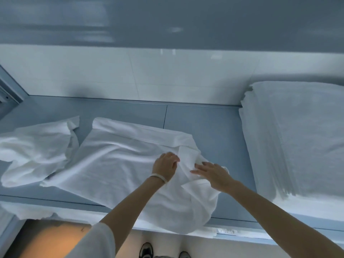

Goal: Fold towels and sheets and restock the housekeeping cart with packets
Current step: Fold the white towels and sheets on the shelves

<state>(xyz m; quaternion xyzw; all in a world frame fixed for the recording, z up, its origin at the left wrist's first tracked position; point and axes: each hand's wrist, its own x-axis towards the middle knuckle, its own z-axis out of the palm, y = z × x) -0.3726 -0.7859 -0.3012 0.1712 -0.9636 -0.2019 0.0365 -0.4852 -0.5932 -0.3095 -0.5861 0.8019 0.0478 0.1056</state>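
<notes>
A white sheet [115,161] lies spread and wrinkled across the grey counter [204,127], its near edge hanging over the front. My left hand [164,166], with a band on the wrist, rests on the sheet with fingers curled at a folded corner flap. My right hand [212,174] lies just to the right, fingers stretched out flat on the same flap. Whether the left fingers pinch the cloth cannot be made out.
A second crumpled white cloth [35,149] lies at the counter's left. A tall stack of folded white linen [297,136] fills the right end. A white tiled wall [149,75] backs the counter. My shoes [147,250] show on the floor below.
</notes>
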